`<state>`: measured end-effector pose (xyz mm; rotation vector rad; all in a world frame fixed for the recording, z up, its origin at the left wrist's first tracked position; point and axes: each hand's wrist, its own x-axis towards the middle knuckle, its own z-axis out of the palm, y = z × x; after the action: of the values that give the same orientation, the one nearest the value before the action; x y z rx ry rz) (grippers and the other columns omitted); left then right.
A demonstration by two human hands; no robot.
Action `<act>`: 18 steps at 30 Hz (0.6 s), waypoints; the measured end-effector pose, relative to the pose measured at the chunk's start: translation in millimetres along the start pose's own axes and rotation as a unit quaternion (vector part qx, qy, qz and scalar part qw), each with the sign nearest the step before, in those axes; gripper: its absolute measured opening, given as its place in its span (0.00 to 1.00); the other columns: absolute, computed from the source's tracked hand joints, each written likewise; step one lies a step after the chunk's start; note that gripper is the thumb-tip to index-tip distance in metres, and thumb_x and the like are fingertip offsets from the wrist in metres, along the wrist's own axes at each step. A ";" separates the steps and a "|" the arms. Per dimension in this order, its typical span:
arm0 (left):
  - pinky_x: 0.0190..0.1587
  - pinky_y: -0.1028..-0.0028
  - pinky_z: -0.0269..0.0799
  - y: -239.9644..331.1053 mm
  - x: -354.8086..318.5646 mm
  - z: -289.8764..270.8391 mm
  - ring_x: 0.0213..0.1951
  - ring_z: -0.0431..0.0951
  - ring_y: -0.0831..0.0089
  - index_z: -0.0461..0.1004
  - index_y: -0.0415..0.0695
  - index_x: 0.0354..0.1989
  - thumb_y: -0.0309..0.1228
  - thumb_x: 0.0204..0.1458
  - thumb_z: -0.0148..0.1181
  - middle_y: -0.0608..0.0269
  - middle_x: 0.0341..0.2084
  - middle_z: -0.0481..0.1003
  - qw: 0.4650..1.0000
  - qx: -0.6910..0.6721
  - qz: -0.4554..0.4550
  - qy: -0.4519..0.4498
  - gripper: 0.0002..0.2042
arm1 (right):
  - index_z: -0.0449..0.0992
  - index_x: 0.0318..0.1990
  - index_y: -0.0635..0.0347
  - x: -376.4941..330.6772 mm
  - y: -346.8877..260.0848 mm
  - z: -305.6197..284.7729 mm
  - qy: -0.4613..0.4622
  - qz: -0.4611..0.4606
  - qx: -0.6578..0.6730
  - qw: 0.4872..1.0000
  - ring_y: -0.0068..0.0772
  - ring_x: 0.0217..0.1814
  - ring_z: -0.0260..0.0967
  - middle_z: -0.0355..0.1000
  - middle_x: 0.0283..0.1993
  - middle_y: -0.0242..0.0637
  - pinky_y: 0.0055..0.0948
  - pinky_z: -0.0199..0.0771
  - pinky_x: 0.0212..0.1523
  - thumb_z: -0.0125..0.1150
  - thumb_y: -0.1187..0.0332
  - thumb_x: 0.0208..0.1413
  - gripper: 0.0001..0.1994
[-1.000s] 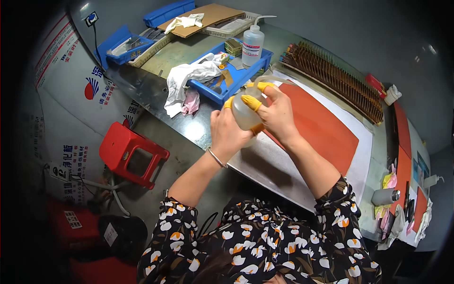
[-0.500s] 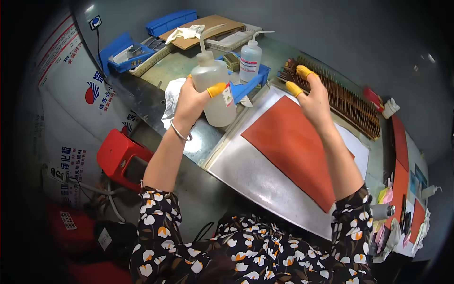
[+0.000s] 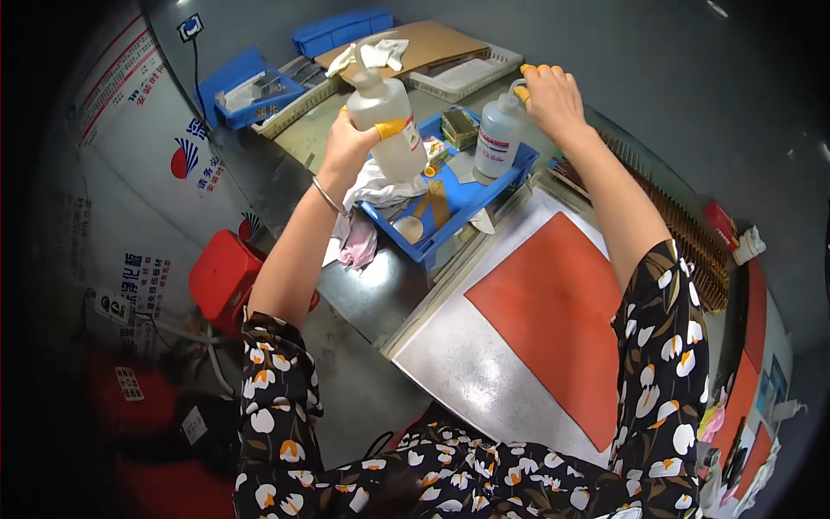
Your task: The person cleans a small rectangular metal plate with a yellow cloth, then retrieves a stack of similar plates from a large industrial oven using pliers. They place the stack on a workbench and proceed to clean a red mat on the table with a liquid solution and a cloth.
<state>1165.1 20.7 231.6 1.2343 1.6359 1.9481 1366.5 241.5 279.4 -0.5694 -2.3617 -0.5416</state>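
Blue tray (image 3: 437, 246) edge, bottles (image 3: 387, 130) seemingly above

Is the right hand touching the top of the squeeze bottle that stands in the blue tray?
Touching. The head view shows the right hand closed on the top of the squeeze bottle standing in the blue tray.

A: What colour is the flat rectangular rubber mat (image 3: 553, 320)?

B: Orange-red, on a pale grey metal sheet (image 3: 467, 363). The open plastic tray (image 3: 450, 203) beyond it is bright blue.

A: And the two squeeze bottles?

B: The translucent whitish plastic bottle (image 3: 389, 121) in the left hand (image 3: 350, 143) looks milky; the second white plastic bottle (image 3: 500, 134) carries a white label with a red patch.

A: Fingers?

B: Yellow-orange finger cots on both hands, right hand (image 3: 553, 95) too. The sleeves (image 3: 666, 346) are black with white-and-orange flowers. The low plastic stool (image 3: 225, 277) is red.
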 end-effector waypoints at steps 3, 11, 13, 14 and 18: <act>0.43 0.72 0.69 -2.1 0.0 -16.5 0.41 0.74 0.71 0.66 0.35 0.45 0.30 0.37 0.66 0.56 0.39 0.73 1.000 0.021 -0.006 0.002 0.24 | 0.71 0.37 0.55 5.9 -7.9 -4.2 -0.059 0.033 0.084 0.994 0.45 0.38 0.70 0.72 0.35 0.41 0.41 0.68 0.37 0.48 0.70 0.47 0.09; 0.44 0.73 0.70 -8.1 31.1 -26.7 0.40 0.74 0.73 0.69 0.35 0.43 0.31 0.38 0.64 0.56 0.38 0.73 0.997 0.034 0.072 0.023 0.22 | 0.74 0.35 0.52 3.1 -58.5 -62.2 0.012 -0.049 0.153 0.987 0.45 0.34 0.69 0.71 0.31 0.38 0.42 0.69 0.32 0.47 0.73 0.43 0.11; 0.46 0.73 0.68 -8.4 41.1 -12.1 0.41 0.73 0.73 0.67 0.34 0.45 0.31 0.40 0.64 0.58 0.40 0.72 0.998 0.034 0.044 -0.021 0.23 | 0.74 0.34 0.52 -2.5 -67.9 -67.0 0.029 -0.069 0.190 0.979 0.44 0.33 0.70 0.71 0.31 0.36 0.41 0.69 0.31 0.50 0.71 0.43 0.10; 0.46 0.74 0.67 -5.5 44.7 -4.1 0.42 0.72 0.74 0.66 0.34 0.47 0.31 0.41 0.63 0.59 0.41 0.72 0.998 0.036 0.031 -0.044 0.23 | 0.75 0.32 0.50 -4.9 -77.0 -65.7 0.038 -0.077 0.205 0.975 0.42 0.33 0.71 0.72 0.31 0.36 0.40 0.69 0.31 0.51 0.70 0.43 0.09; 0.44 0.73 0.69 -13.7 57.4 27.9 0.40 0.73 0.74 0.67 0.36 0.45 0.30 0.40 0.64 0.60 0.39 0.73 0.993 -0.028 0.048 -0.104 0.23 | 0.74 0.35 0.50 -20.1 -118.5 -69.1 -0.010 -0.128 0.204 0.971 0.39 0.32 0.71 0.72 0.31 0.33 0.35 0.71 0.31 0.54 0.71 0.40 0.11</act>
<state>1149.3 83.2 241.8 1.4638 1.4333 1.8356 1352.5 103.8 287.6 -0.0842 -2.4852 -0.1464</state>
